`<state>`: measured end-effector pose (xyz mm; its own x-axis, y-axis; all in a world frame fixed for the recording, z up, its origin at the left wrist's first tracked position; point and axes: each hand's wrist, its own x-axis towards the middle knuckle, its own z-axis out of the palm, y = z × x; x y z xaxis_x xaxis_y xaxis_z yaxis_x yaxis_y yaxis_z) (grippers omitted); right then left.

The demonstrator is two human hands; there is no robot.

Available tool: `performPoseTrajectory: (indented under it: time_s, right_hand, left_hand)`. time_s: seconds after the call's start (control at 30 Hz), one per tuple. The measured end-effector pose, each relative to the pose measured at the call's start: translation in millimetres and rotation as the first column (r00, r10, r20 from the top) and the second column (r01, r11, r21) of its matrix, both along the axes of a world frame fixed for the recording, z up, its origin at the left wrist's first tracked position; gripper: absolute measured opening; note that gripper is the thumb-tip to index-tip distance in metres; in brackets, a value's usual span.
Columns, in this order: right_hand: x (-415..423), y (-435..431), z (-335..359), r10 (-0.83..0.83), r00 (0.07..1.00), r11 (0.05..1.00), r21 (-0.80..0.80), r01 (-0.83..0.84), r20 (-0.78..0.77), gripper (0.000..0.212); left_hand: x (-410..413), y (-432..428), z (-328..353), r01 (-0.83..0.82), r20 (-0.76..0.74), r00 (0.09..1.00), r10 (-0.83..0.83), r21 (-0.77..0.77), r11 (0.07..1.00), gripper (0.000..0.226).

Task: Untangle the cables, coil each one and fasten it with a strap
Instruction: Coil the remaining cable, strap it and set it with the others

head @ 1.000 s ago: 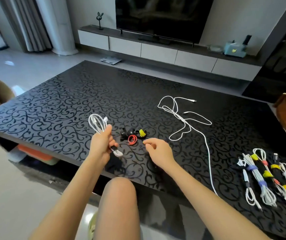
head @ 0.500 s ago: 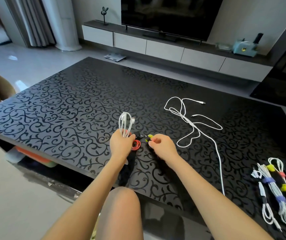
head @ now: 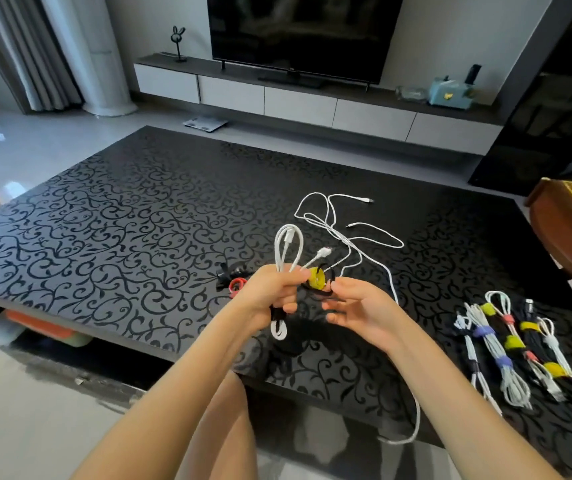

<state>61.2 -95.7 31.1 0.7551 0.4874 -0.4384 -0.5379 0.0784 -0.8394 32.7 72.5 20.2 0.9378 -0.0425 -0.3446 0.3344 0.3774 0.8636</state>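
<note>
A: We see the left hand raised above the glossy black scroll-patterned worktop. Its grip is clamped round the folded white charging cable.

B: We agree. Loops stand up out of the fist and one loop hangs below it. The middle of the coil is hidden inside the fingers, and a white plug juts out towards the right.

A: What about the right hand? It lies palm up with its fingers curled. Its fingertips are at the yellow-and-black fastening strap, which sits between the two hands.

B: We cannot tell whether that grip pinches the strap or only touches it. The left hand's knuckles cover the strap's near side.

A: Behind the hands, the loose tangled white cable sprawls on the worktop. One strand passes behind the right forearm and loops over the front edge.

B: The small red and black spare straps to the left of the hands are half hidden by the left wrist, so we cannot count them.

A: At the right lies the row of strapped cable bundles, with yellow, blue and pink bands. Their near ends are blurred.
</note>
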Motion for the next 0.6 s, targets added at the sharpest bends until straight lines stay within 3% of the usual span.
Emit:
performPoseTrajectory:
  time_s: [0.13, 0.2, 0.33, 0.43, 0.53, 0.6]
  right_hand:
    - [-21, -24, 2, -0.178, 0.978, 0.969, 0.151, 0.194, -0.111, 0.021]
    - [-29, -41, 0, -0.206, 0.970, 0.949, 0.215, 0.230, -0.129, 0.021]
    - [-44, -66, 1, -0.207, 0.978, 0.955, 0.207, 0.211, -0.038, 0.024]
    - [-55, -73, 7, -0.171, 0.982, 0.977, 0.143, 0.159, 0.078, 0.020]
    - [-62, -78, 10, -0.170, 0.976, 0.984, 0.076, 0.161, 0.134, 0.015]
    - [-66, -80, 12, -0.193, 0.968, 0.981, 0.014, 0.193, 0.164, 0.013]
  left_hand:
    - [-1, -15, 2, -0.240, -0.130, 0.968, 0.214, -0.241, 0.940, 0.033]
    - [1, -13, -4, -0.343, -0.173, 0.935, 0.310, -0.219, 0.913, 0.028]
    - [-2, -22, -21, -0.244, -0.042, 0.963, 0.267, 0.297, 0.923, 0.013]
    - [-1, -27, -36, -0.083, -0.059, 0.984, 0.167, 0.678, 0.731, 0.023]
    - [-1, -29, -41, 0.000, -0.087, 0.988, 0.129, 0.831, 0.556, 0.019]
    - [-6, -37, -33, -0.061, -0.037, 0.987, 0.155, 0.811, 0.583, 0.021]
